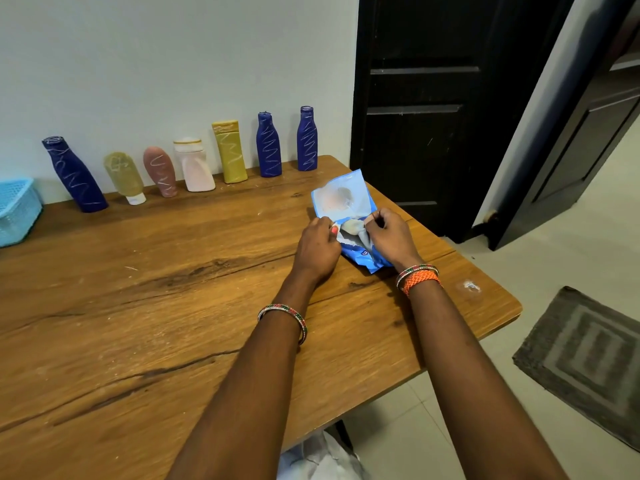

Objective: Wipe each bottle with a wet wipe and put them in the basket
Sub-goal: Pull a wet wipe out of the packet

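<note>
The blue wet-wipe packet (pixel 346 216) lies flat near the bench's (pixel 138 289) right edge, its long axis running away from the person and slightly leftward. Both hands pinch at its opening, left hand (pixel 317 249) and right hand (pixel 391 237), each grip curled on the pale wipe (pixel 353 228) emerging there. Seven bottles (pixel 230 152) stand upright along the wall, the leftmost leaning; the light-blue basket (pixel 15 209) sits at the bench's far left

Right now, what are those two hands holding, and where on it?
Both hands grip the blue wet wipe pack at its opening: the left hand pinches one edge, the right hand the other, with a wipe showing between them.
</note>
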